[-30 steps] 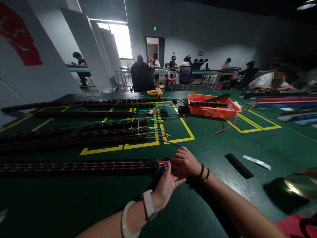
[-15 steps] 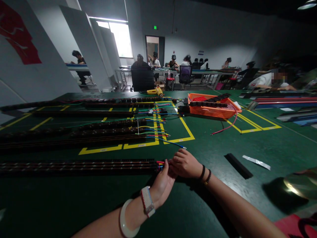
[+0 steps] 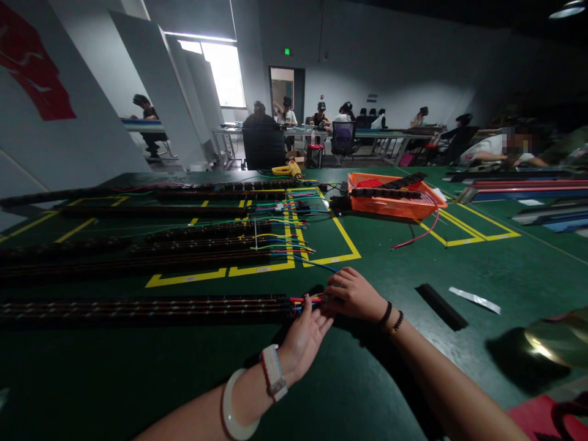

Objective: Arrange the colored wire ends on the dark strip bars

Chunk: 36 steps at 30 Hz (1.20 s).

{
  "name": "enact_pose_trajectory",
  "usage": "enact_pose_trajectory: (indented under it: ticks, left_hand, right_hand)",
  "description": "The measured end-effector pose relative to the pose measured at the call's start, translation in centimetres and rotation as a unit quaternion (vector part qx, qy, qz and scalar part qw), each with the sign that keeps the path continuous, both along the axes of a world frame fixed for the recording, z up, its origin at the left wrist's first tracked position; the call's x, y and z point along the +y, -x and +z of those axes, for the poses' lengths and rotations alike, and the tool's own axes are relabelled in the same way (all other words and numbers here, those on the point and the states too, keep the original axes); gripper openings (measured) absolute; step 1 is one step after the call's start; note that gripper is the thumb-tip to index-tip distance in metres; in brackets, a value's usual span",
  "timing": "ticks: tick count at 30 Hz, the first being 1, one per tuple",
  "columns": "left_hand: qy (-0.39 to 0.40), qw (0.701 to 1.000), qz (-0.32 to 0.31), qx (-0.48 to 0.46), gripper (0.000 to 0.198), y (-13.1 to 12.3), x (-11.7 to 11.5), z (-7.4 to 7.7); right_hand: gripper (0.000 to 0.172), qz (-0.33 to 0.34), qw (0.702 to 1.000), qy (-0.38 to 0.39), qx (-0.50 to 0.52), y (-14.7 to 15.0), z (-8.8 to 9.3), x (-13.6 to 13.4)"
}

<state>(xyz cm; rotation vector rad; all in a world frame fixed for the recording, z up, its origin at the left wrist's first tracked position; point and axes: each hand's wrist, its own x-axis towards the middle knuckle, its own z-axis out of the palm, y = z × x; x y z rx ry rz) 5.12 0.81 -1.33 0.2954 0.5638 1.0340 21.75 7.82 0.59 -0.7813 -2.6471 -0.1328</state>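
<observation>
Several coloured wires [image 3: 298,299], red, yellow and blue, come out of the end of a long dark cable chain [image 3: 184,309] lying on the green table. My left hand [image 3: 305,343], palm turned up, has its thumb against these wires near the chain's end, the other fingers fairly straight beneath them. Just to the right, my right hand [image 3: 356,295] grips the wires farther along with bent fingers. The wire ends are mostly hidden by the right hand. A blue wire [image 3: 316,263] from a chain behind runs up to the right knuckles.
More cable chains [image 3: 206,254] with loose wire ends lie behind, over yellow tape marks. An orange basket [image 3: 390,205] and a yellow heat gun [image 3: 289,169] stand farther back. To the right are a black strip [image 3: 441,306] and a silvery strip [image 3: 475,300]. Other people sit at far tables.
My right hand has shifted slightly right, away from the left hand, baring more of the wires between them. The left fingers have straightened somewhat.
</observation>
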Motion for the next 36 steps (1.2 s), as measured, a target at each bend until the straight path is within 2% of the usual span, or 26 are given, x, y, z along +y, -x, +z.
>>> enact_pose_trajectory:
  ticks: [2, 5, 7, 10, 12, 15, 17, 18, 20, 24, 32, 36]
  left_hand:
    - [-0.005, 1.0, -0.007, 0.007, 0.042, 0.0, 0.0, -0.2]
    - [-0.007, 1.0, -0.011, 0.019, 0.045, 0.1, 0.0, -0.5]
    - [-0.011, 1.0, -0.016, 0.021, 0.047, 0.1, 0.0, -0.5]
    - [-0.01, 0.999, -0.021, 0.024, 0.048, 0.1, 0.0, -0.5]
    - [-0.008, 0.999, -0.02, 0.026, 0.049, 0.1, 0.1, -0.5]
    - [-0.004, 0.999, -0.019, 0.029, 0.051, 0.1, 0.1, -0.3]
    - [0.003, 0.999, -0.02, 0.034, 0.051, 0.0, 0.1, -0.1]
    - [0.006, 0.999, -0.019, 0.037, 0.051, 0.0, 0.1, 0.0]
    - [0.018, 0.999, -0.013, 0.047, 0.05, 0.0, 0.0, 0.1]
    - [0.031, 0.998, 0.007, 0.06, 0.049, -0.2, -0.2, 0.0]
    - [-0.01, 0.999, -0.02, 0.039, 0.052, -0.2, -0.1, -0.3]
    - [-0.018, 0.999, -0.021, 0.029, 0.052, -0.1, 0.0, -0.4]
  right_hand:
    - [0.023, 0.001, 1.0, -0.013, -0.027, -0.1, -0.2, 0.1]
    - [0.025, 0.007, 0.999, 0.002, -0.035, 0.0, -0.2, 0.1]
    - [0.025, 0.006, 0.999, 0.041, -0.009, 0.1, 0.0, 0.1]
    - [0.029, -0.018, 0.988, 0.139, 0.058, 0.4, 0.0, 0.2]
    - [0.035, -0.047, 0.963, 0.235, 0.12, 0.6, -0.5, 0.4]
    - [0.042, -0.087, 0.888, 0.401, 0.207, 0.9, -1.6, 0.7]
    - [0.045, -0.097, 0.846, 0.47, 0.233, 0.9, -1.9, 0.8]
    - [0.046, -0.101, 0.838, 0.481, 0.237, 1.0, -1.9, 0.9]
    - [0.046, -0.116, 0.842, 0.469, 0.24, 1.1, -1.6, 1.2]
    - [0.046, -0.131, 0.869, 0.417, 0.231, 2.1, -0.8, 2.5]
    - [0.048, -0.115, 0.912, 0.334, 0.208, 5.0, 0.1, 5.7]
    - [0.049, -0.116, 0.909, 0.34, 0.212, 4.8, 0.0, 5.2]
